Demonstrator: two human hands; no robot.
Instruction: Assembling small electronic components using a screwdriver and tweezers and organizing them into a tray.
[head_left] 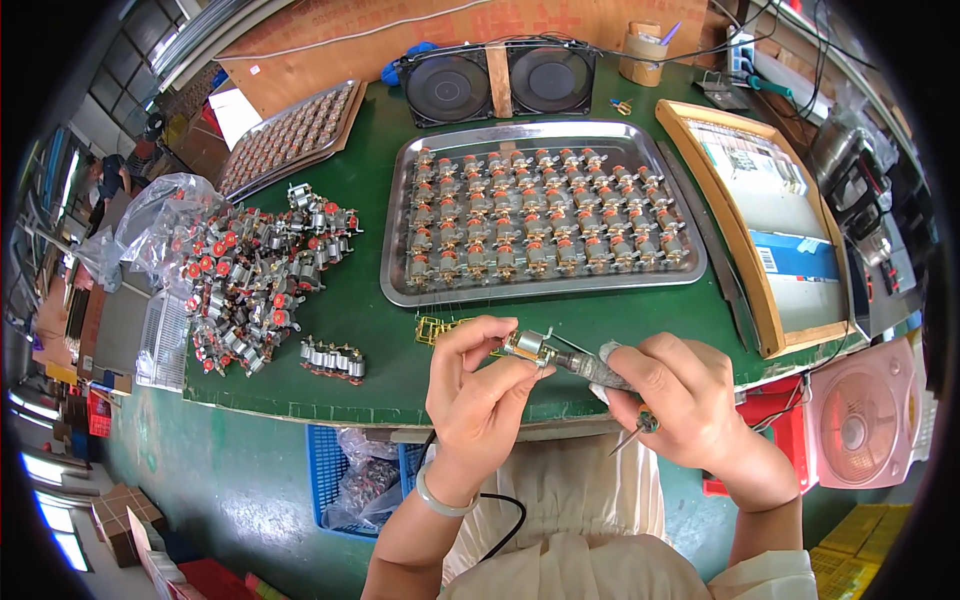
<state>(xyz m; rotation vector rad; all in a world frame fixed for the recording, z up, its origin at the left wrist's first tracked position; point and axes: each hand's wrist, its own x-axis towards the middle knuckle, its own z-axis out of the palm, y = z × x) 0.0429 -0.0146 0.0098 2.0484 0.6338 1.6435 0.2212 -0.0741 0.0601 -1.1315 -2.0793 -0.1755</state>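
Observation:
My left hand [468,405] pinches a small silver motor [528,346] between thumb and fingers, just over the front edge of the green table. From the right, my right hand [690,405] grips a tool with a grey wrapped grip [592,369], its metal end at or close to the motor. A thin pointed tool [648,420] with an orange and green end also sticks out under the right fingers. Beyond my hands, a metal tray [540,293] bears rows of similar motors with orange parts. Beside my left fingers lies a yellow frame-like piece [438,328].
Loose motors [255,285] are heaped at the left by a plastic bag [165,220]; a short row of motors [332,361] sits nearer. Two black fans [448,85] stand behind the tray. A wooden frame [765,300] is at the right, a blue basket [325,470] below the table.

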